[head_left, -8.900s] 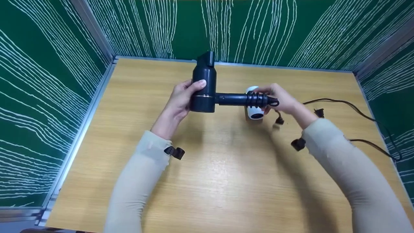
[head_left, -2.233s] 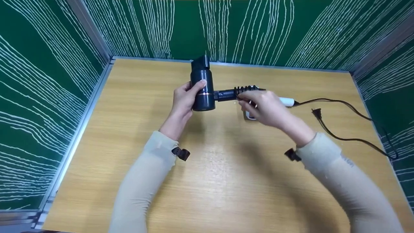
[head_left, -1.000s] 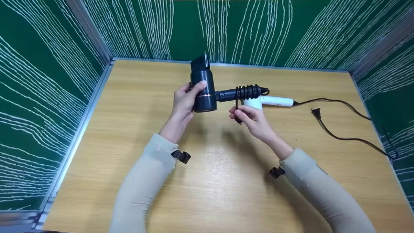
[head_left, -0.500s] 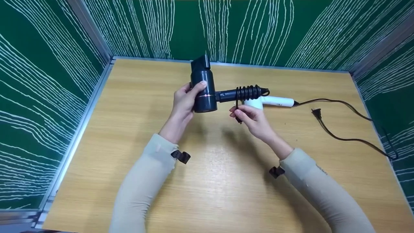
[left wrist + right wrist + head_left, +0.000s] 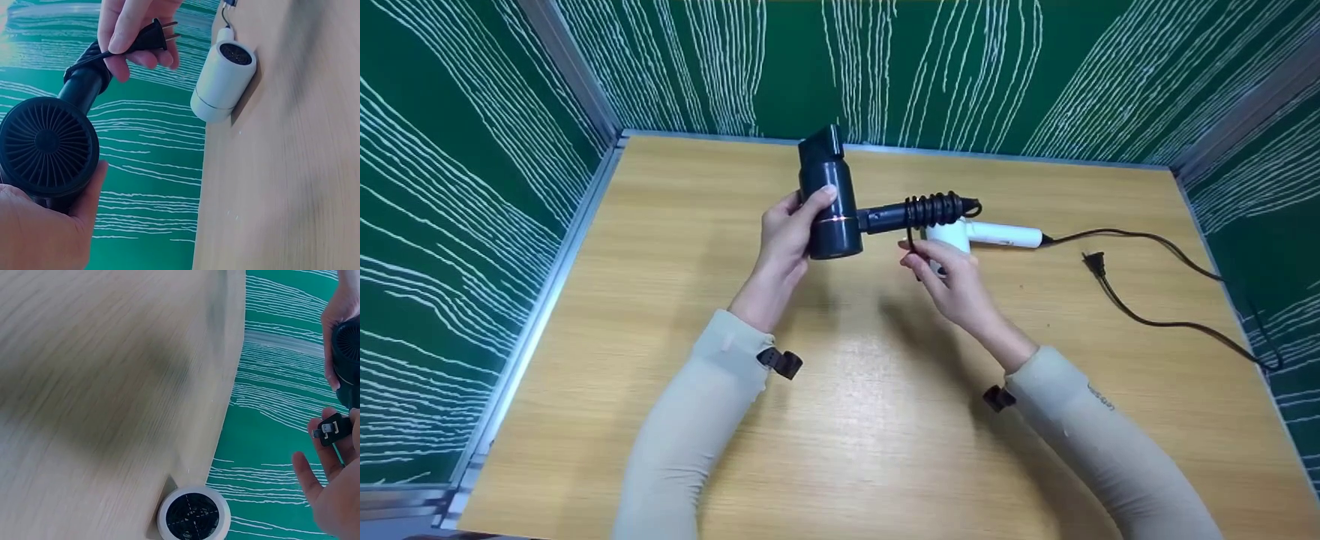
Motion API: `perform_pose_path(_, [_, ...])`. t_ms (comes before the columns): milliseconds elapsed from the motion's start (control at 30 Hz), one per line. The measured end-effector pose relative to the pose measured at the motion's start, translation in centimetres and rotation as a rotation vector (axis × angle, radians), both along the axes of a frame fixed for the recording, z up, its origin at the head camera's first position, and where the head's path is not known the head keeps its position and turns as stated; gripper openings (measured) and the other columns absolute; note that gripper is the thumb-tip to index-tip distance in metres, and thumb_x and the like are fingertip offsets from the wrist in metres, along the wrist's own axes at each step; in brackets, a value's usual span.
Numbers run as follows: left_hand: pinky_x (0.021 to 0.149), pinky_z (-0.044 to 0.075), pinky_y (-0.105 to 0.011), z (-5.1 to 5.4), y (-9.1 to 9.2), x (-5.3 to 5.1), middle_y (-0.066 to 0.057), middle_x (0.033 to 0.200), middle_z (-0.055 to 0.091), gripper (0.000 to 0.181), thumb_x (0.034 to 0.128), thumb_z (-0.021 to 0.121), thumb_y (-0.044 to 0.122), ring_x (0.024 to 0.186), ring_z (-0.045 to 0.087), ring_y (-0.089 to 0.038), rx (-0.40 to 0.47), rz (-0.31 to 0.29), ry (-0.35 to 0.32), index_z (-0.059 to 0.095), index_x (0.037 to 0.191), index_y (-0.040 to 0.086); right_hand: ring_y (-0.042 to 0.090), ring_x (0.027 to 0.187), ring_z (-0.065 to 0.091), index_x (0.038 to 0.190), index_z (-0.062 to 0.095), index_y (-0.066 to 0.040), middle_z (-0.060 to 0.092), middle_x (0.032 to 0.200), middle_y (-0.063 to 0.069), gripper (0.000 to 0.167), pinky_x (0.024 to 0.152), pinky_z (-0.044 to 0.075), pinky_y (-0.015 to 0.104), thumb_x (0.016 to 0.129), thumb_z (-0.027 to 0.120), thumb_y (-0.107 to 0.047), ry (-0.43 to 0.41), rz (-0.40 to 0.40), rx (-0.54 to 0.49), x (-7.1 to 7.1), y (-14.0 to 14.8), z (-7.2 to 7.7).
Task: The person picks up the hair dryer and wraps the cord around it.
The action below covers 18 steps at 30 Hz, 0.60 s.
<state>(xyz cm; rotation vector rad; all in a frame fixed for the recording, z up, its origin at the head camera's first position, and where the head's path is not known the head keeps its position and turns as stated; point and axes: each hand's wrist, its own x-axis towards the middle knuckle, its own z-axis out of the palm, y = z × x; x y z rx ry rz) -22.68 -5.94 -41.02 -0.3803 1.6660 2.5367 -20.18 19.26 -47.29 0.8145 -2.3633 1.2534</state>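
Note:
My left hand [image 5: 784,236] grips the barrel of a black hair dryer [image 5: 840,234], held above the table with its nozzle pointing away. The dryer's cord [image 5: 937,209] is wound in several coils round the handle, which points right. Just below the coils, my right hand [image 5: 956,281] pinches the loose end of that cord near its two-pin plug. In the left wrist view the black plug [image 5: 149,37] sticks out past the finger and thumb. The right wrist view shows the plug [image 5: 333,430] against the fingers, some of them spread.
A white hair dryer [image 5: 1006,234] lies on the wooden table [image 5: 840,420], its body partly hidden behind my right hand. Its dark cord [image 5: 1166,323] loops to the right edge, with the plug [image 5: 1094,262] lying nearby. Green walls with white streaks [image 5: 795,67] enclose the table.
My right hand has come from the handle's far end, where the plug dangled, to below the coils. In the last half second its fingers shifted slightly on the cord; the left hand kept its grip.

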Motion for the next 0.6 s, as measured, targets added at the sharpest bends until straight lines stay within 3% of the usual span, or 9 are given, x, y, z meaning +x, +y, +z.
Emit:
perform_pose_path(167, [0.104, 0.057, -0.042, -0.08, 0.1, -0.01, -0.015, 0.131, 0.068, 0.057, 0.0944, 0.083, 0.031, 0.116, 0.067, -0.03, 0.005, 0.013, -0.006, 0.063, 0.14, 0.003, 0.032, 0.095, 0.075, 0.122, 0.074, 0.005, 0.078, 0.105, 0.017, 0.023, 0.083, 0.063, 0.041, 0.1, 0.073, -0.001, 0.166, -0.016, 0.09, 0.01, 0.06, -0.15])
perform_pose_path(267, [0.104, 0.056, -0.042, -0.03, 0.13, 0.03, -0.015, 0.132, 0.068, 0.058, 0.0944, 0.083, 0.032, 0.117, 0.067, -0.029, 0.002, 0.019, -0.012, 0.063, 0.141, 0.003, 0.034, 0.093, 0.076, 0.123, 0.073, 0.006, 0.078, 0.105, 0.02, 0.025, 0.08, 0.064, 0.046, 0.099, 0.074, -0.002, 0.229, -0.022, 0.123, 0.08, 0.01, -0.08])
perform_pose_path(467, [0.108, 0.054, -0.044, 0.06, 0.22, 0.06, -0.014, 0.134, 0.067, 0.061, 0.094, 0.083, 0.033, 0.12, 0.066, -0.029, 0.0, 0.024, -0.027, 0.061, 0.143, 0.004, 0.034, 0.092, 0.078, 0.128, 0.068, 0.008, 0.079, 0.105, 0.019, 0.032, 0.079, 0.065, 0.046, 0.098, 0.075, -0.002, 0.251, -0.043, 0.15, 0.33, -0.14, -0.06])
perform_pose_path(600, [0.108, 0.054, -0.044, 0.1, 0.29, 0.14, -0.013, 0.134, 0.067, 0.062, 0.0936, 0.083, 0.033, 0.12, 0.066, -0.029, -0.001, 0.027, -0.034, 0.061, 0.144, 0.005, 0.033, 0.09, 0.078, 0.137, 0.057, 0.007, 0.079, 0.102, 0.019, 0.043, 0.077, 0.065, 0.046, 0.098, 0.074, -0.001, 0.241, -0.036, 0.124, 0.41, -0.17, -0.22])
